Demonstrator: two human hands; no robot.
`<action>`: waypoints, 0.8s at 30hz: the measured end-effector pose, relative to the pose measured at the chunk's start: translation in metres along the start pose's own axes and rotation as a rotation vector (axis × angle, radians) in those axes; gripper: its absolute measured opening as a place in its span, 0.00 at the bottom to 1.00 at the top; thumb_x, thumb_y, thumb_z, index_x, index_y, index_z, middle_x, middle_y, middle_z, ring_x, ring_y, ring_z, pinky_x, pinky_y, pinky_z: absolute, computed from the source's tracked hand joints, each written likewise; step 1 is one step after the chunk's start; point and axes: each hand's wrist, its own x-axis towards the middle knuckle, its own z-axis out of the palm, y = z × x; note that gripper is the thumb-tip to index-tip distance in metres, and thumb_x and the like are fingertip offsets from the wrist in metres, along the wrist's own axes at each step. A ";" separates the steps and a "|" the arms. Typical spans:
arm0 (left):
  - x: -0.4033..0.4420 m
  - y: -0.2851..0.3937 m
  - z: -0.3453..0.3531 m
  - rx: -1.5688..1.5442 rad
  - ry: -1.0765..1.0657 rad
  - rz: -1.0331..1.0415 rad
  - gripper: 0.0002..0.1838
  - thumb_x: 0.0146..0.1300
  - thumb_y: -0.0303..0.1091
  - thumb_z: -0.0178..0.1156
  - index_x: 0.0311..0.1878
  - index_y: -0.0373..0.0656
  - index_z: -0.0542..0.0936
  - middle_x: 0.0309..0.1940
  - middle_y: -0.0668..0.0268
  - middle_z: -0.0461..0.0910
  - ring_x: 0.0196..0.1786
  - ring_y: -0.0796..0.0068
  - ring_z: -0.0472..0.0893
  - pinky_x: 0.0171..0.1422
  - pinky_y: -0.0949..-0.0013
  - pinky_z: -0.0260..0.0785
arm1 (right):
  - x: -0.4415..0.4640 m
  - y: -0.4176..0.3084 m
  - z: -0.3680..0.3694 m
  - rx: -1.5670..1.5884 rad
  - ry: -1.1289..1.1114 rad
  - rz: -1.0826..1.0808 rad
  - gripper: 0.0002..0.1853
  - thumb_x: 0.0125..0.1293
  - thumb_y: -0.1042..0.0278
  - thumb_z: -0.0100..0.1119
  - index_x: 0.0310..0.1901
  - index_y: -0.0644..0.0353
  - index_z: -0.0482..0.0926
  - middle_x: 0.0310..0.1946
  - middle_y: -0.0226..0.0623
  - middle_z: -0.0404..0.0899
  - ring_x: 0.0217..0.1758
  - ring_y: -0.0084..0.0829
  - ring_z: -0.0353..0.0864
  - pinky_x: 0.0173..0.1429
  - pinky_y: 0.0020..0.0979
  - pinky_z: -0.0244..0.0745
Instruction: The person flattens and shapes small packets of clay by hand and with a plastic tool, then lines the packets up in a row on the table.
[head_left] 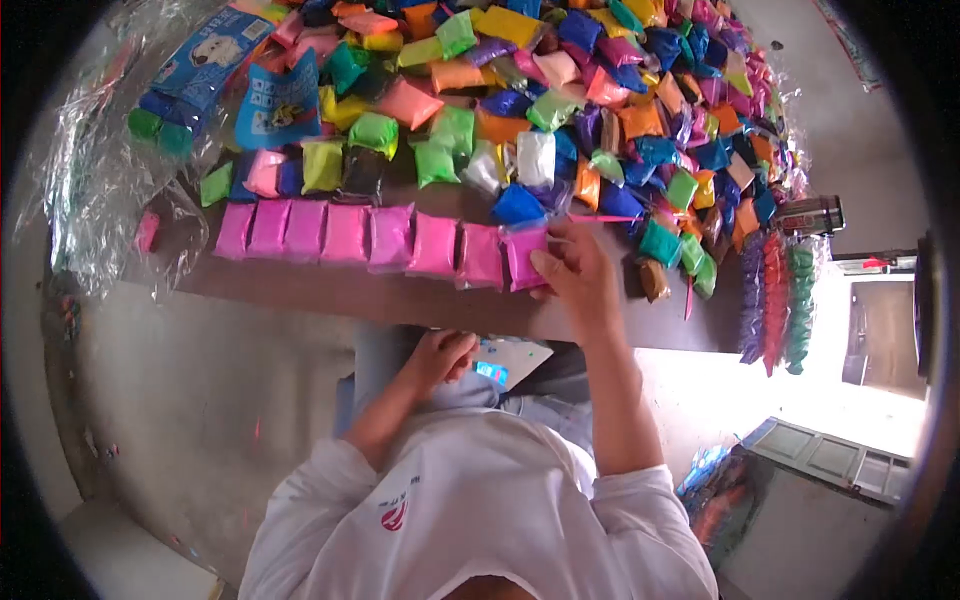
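Note:
My right hand (582, 278) has its thumb and fingers closed on a magenta clay packet (522, 262), the right-hand end of a row on the table's near edge. Several more pink packets (346, 234) lie side by side to its left, flat and nearly touching. Just beyond my right hand are a blue packet (517, 205) and a thin pink stick (604, 218). Below the table edge, over my lap, my left hand (447, 357) is closed with its fingers curled in; what they hold, if anything, is hidden.
A large heap of multicoloured packets (520, 70) covers the far side of the brown table (330, 289). Crumpled clear plastic (110, 170) and blue printed bags (215, 55) lie at left. Purple, red and green packet strips (776, 300) hang at the right edge.

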 end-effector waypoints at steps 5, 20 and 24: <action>0.012 -0.006 0.014 0.116 0.000 0.021 0.17 0.67 0.44 0.52 0.33 0.37 0.74 0.20 0.72 0.69 0.17 0.85 0.65 0.18 0.78 0.53 | -0.030 0.009 0.010 -0.369 0.360 -0.139 0.12 0.57 0.69 0.63 0.38 0.67 0.73 0.31 0.40 0.78 0.30 0.26 0.78 0.33 0.28 0.74; 0.009 -0.001 0.017 0.179 0.101 -0.063 0.16 0.66 0.42 0.52 0.36 0.36 0.74 0.21 0.68 0.70 0.16 0.83 0.65 0.16 0.77 0.52 | -0.072 0.037 0.001 -0.551 0.475 -0.405 0.05 0.55 0.76 0.60 0.34 0.64 0.79 0.35 0.40 0.77 0.36 0.40 0.79 0.41 0.33 0.74; 0.011 -0.003 0.017 0.193 0.115 -0.057 0.15 0.66 0.41 0.52 0.35 0.36 0.75 0.20 0.68 0.70 0.15 0.84 0.65 0.16 0.77 0.53 | -0.071 0.037 0.000 -0.558 0.474 -0.438 0.04 0.56 0.77 0.59 0.34 0.64 0.79 0.35 0.40 0.77 0.35 0.40 0.79 0.41 0.33 0.74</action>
